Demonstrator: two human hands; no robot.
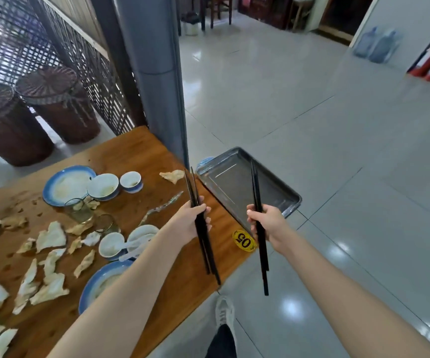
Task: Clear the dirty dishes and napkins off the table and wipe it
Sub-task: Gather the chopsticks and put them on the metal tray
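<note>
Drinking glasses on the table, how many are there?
2. The far glass stands by the big blue-rimmed plate; the near glass sits just right of that glass. Others could be hidden.

Between our two grips we see a yellow 05 sticker (244,240). Far up-left of them, two wicker stools (58,104) stand beside a lattice screen (15,40). Far up-right are two water bottles (376,45).
</note>
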